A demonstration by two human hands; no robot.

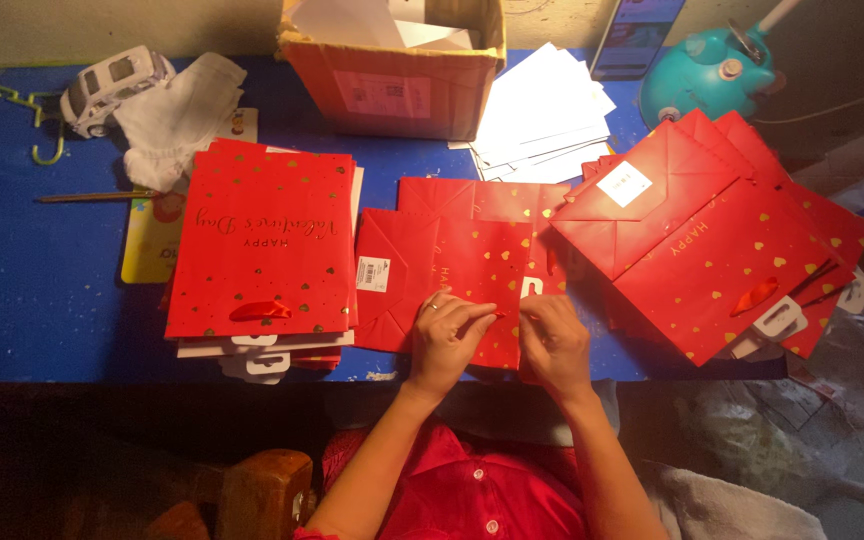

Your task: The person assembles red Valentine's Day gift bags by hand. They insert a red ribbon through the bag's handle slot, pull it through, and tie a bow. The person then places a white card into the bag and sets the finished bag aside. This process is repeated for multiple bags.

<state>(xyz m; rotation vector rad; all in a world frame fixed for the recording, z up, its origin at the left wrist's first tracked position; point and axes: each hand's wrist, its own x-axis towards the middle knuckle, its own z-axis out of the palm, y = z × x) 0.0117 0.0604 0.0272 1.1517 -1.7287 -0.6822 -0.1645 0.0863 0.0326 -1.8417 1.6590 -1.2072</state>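
Note:
A flat red gift bag (452, 265) with gold hearts and a white sticker lies in front of me on the blue table (42, 290). Both hands rest on its near edge. My left hand (449, 337) and my right hand (552, 340) pinch a thin red ribbon between them at the bag's top edge, next to a white hang tab. A neat stack of the same red bags (267, 240) lies to the left. A fanned pile of more red bags (722, 225) lies to the right.
A cardboard box (397, 75) with white sheets stands at the back, loose white cards (542, 115) beside it. A toy car (112, 85), white cloth (177, 115), green chain (12, 100) and pencil sit far left. A teal lamp base (707, 70) is far right.

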